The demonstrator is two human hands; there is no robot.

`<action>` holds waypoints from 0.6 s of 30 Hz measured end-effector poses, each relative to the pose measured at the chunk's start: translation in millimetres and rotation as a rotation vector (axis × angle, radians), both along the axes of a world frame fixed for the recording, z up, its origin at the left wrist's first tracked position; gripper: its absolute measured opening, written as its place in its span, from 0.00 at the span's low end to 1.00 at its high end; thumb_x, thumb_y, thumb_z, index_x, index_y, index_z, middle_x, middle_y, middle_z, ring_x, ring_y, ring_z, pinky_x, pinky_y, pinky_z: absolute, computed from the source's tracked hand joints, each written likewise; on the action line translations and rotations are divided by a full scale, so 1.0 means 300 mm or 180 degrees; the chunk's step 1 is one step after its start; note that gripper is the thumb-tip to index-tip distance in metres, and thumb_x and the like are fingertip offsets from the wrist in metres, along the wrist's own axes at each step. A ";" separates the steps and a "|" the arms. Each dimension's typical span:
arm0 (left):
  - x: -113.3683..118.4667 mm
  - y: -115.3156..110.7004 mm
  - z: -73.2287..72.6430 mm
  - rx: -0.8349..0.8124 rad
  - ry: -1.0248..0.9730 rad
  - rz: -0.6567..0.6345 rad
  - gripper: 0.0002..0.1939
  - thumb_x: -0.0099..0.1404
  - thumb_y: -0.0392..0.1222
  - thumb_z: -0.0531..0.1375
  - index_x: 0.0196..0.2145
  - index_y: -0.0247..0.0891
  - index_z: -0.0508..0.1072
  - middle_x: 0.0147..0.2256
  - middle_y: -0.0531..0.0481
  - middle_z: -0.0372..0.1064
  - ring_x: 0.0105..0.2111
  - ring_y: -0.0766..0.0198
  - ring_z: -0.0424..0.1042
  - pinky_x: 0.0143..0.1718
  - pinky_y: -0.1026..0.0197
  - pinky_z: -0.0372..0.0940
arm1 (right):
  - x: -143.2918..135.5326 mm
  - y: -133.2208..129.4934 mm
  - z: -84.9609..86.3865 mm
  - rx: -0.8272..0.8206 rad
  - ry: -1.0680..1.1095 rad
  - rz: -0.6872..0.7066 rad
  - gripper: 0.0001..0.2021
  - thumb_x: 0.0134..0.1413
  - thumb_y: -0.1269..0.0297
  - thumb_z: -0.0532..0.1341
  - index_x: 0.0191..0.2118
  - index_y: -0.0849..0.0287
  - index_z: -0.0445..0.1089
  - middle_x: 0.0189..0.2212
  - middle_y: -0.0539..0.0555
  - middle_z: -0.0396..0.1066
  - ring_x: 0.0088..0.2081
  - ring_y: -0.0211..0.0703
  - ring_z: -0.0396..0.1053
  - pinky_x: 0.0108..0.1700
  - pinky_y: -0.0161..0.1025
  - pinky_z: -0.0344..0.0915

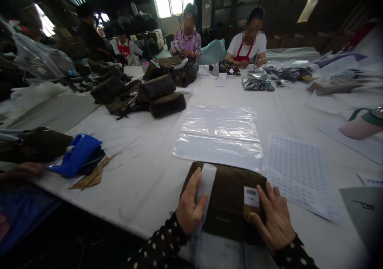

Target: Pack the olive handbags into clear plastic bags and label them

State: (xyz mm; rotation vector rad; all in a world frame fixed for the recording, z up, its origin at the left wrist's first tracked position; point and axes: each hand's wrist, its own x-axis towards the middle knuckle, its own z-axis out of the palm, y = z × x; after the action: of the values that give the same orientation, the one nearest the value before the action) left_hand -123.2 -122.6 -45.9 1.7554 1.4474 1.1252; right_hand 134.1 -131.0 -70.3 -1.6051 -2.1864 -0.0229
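A dark olive bag point(230, 185) lies on the table right before me, a white wrapped strap point(208, 181) running along its left side. My left hand point(191, 205) rests on that side against the strap, fingers stretched out and thumb apart. On the bag's right part, my right hand point(273, 217) lies spread, its thumb and fingertips at a brown tag with a white barcode label point(251, 196). Clear plastic point(224, 253) shows at the bag's near end, partly hidden by my arms. Just beyond the bag, clear plastic bags point(220, 133) lie flat.
A printed label sheet point(296, 169) lies at the right. Several dark bags point(161, 89) are piled at the back left. On the left, a blue tape dispenser point(79, 153) stands near another person's hand point(28, 168). Co-workers point(248, 41) sit across the white table point(143, 173).
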 end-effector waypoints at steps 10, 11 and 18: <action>-0.116 0.124 0.083 0.0463 0.0490 0.0013 0.17 0.62 0.38 0.53 0.50 0.40 0.64 0.57 0.43 0.53 0.56 0.54 0.54 0.55 0.49 0.55 | 0.156 0.092 0.108 -0.0103 0.0756 -0.0012 0.32 0.52 0.54 0.53 0.61 0.56 0.45 0.60 0.58 0.47 0.59 0.60 0.48 0.56 0.59 0.51; -0.156 0.185 0.093 0.0494 0.0412 0.0135 0.13 0.63 0.39 0.53 0.46 0.40 0.67 0.52 0.44 0.60 0.52 0.56 0.60 0.53 0.52 0.58 | 0.184 0.149 0.129 -0.0169 0.0886 -0.0066 0.29 0.52 0.54 0.54 0.59 0.55 0.50 0.57 0.57 0.54 0.56 0.56 0.54 0.55 0.56 0.54; -0.185 0.716 -0.067 -0.0646 0.1997 -0.0972 0.10 0.55 0.46 0.61 0.31 0.37 0.73 0.33 0.50 0.69 0.35 0.64 0.67 0.38 0.64 0.62 | 0.060 0.637 0.005 -0.1447 0.1281 0.0949 0.13 0.52 0.57 0.53 0.38 0.57 0.69 0.35 0.54 0.71 0.37 0.42 0.69 0.41 0.40 0.66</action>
State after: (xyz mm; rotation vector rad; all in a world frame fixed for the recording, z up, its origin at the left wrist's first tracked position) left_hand -178.7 92.2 -66.0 2.1874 1.4878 0.2589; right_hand 152.1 60.1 -68.6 -1.3198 -2.1678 0.8620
